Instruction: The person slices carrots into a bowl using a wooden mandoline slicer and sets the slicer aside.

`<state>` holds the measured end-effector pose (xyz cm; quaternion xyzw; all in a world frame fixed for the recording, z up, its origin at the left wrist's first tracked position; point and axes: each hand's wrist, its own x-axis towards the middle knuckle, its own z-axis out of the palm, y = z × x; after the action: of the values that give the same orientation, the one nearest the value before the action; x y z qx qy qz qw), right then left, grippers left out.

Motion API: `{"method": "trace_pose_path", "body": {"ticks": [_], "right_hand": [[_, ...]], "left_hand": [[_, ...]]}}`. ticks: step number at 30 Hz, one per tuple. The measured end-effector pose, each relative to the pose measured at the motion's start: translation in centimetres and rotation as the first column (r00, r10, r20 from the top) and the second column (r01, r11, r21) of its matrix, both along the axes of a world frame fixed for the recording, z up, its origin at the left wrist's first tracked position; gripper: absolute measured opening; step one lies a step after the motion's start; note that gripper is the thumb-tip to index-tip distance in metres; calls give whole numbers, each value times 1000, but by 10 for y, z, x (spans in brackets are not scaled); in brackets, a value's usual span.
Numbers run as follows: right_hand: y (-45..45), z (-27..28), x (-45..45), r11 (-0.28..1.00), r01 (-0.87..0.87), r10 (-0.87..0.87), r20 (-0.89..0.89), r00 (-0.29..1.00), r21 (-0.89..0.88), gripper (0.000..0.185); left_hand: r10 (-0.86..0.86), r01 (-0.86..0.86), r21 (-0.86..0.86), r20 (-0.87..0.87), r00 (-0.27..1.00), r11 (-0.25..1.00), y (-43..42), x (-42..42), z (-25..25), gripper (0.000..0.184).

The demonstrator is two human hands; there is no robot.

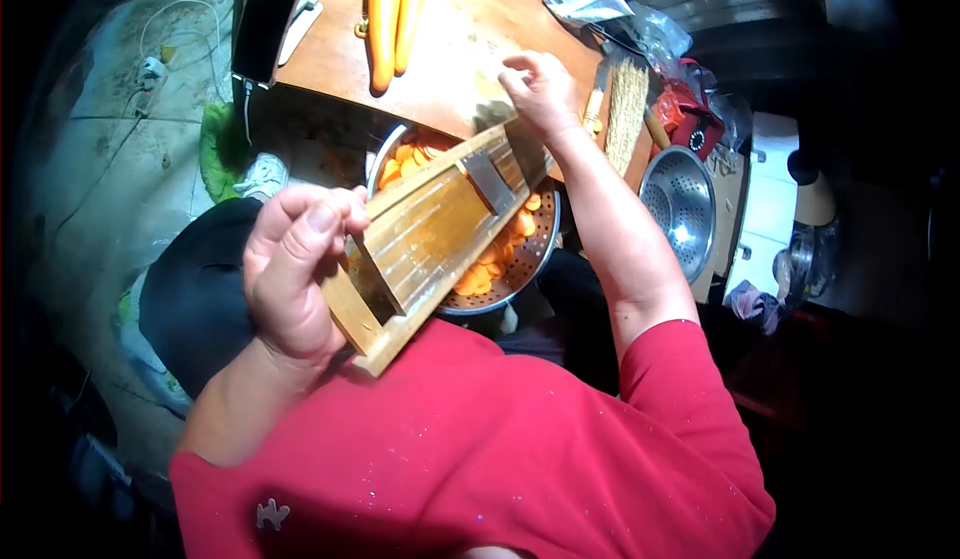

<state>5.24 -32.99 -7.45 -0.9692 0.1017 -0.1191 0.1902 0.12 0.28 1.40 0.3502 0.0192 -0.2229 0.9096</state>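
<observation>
A wooden slicer (425, 229) with a metal blade plate lies slanted over a metal colander (545, 244). Orange carrot slices (480, 277) show in the colander on both sides of the slicer. My left hand (300, 264) is closed on the slicer's near end, thumb uppermost. Beyond the far end, my right hand (540, 99) is over the table with its fingers curled together; what they hold, if anything, is hidden. Two whole peeled carrots (382, 29) (410, 19) lie side by side on the wooden table (465, 29).
A phone (268, 21) stands at the table's left edge. To the right are a knife (598, 94), a straw brush (627, 109), an empty metal colander (678, 214), plastic bags (655, 39) and a red bag (700, 124). A green bag (222, 149) is on the floor.
</observation>
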Motion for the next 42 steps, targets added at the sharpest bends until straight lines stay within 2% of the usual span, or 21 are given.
{"method": "trace_pose_path", "body": {"ticks": [2, 3, 5, 6, 8, 10, 12, 14, 15, 16, 18, 22, 25, 26, 27, 28, 29, 30, 34, 38, 42], "right_hand": [[29, 15, 28, 990, -138, 133, -125, 983, -29, 19], [38, 14, 40, 963, -258, 248, -119, 962, -81, 21], [54, 14, 64, 860, -472, 445, -167, 880, -194, 28], [57, 1, 77, 824, -517, 492, -158, 856, -233, 28], [61, -12, 94, 729, -589, 574, -159, 803, -349, 28], [53, -33, 106, 722, -615, 585, -196, 787, -316, 27], [54, -28, 112, 718, -637, 592, -235, 771, -281, 25], [54, -20, 108, 688, -621, 497, -380, 780, -376, 20], [48, -25, 108, 642, -634, 549, -318, 773, -431, 17], [45, -24, 108, 643, -632, 548, -317, 774, -432, 17], [42, -20, 106, 545, -645, 555, -346, 756, -536, 18], [34, -14, 103, 580, -640, 586, -287, 758, -504, 19], [28, 20, 83, 847, -399, 464, 122, 877, -352, 32], [23, 28, 71, 941, -295, 323, 173, 931, -169, 31], [19, 38, 54, 968, -243, 226, 203, 953, 62, 29], [15, 48, 37, 940, -180, 121, 210, 970, 289, 29], [24, 67, 13, 821, -174, 40, 249, 968, 544, 27], [35, 88, -13, 635, -178, -50, 271, 961, 751, 26], [54, 127, -93, 598, -168, -117, 293, 949, 783, 28], [85, 123, -134, 492, -156, -144, 256, 956, 857, 25], [82, 113, -139, 551, -94, -153, 211, 966, 829, 29]], "left_hand": [[-1, 2, 45, -2, 1000, 999, 1, 0, 2, 7], [-3, 4, 46, -11, 1000, 999, 2, -1, 3, 6], [9, -9, 47, 14, 1000, 999, 1, 0, 3, 5], [-2, 0, 112, 22, 1000, 994, 1, 1, 5, 10], [-18, 10, 117, 65, 998, 993, 2, 3, 3, 10], [-19, 8, 159, 67, 998, 987, 3, 4, 4, 10], [-29, 20, 142, 67, 997, 990, 3, 6, 5, 10], [-31, 23, 140, 60, 998, 990, 4, 7, 6, 10], [-38, 31, 137, 52, 998, 990, 4, 7, 6, 10], [-39, 32, 137, 54, 998, 990, 3, 8, 6, 10], [-31, 21, 129, 70, 997, 991, 3, 7, 5, 9], [-12, 5, 77, 83, 996, 997, 2, 8, 2, 7], [6, -5, 44, -9, 1000, 999, 3, 6, 0, 8], [-12, 16, 113, -34, 999, 993, 2, 6, 2, 12], [-4, 6, 53, -38, 999, 999, 2, 6, 1, 9], [1, -2, -10, -46, 999, 1000, 0, 6, -1, 8], [4, -5, -17, -30, 1000, 1000, 0, 6, -2, 8], [9, -10, -28, -12, 1000, 1000, -2, 7, -3, 8], [28, -30, -100, -20, 999, 995, -4, 4, -5, 10], [48, -50, -93, -22, 999, 994, -6, 2, -8, 11], [53, -54, -65, -14, 998, 996, -5, 2, -7, 12]]}}
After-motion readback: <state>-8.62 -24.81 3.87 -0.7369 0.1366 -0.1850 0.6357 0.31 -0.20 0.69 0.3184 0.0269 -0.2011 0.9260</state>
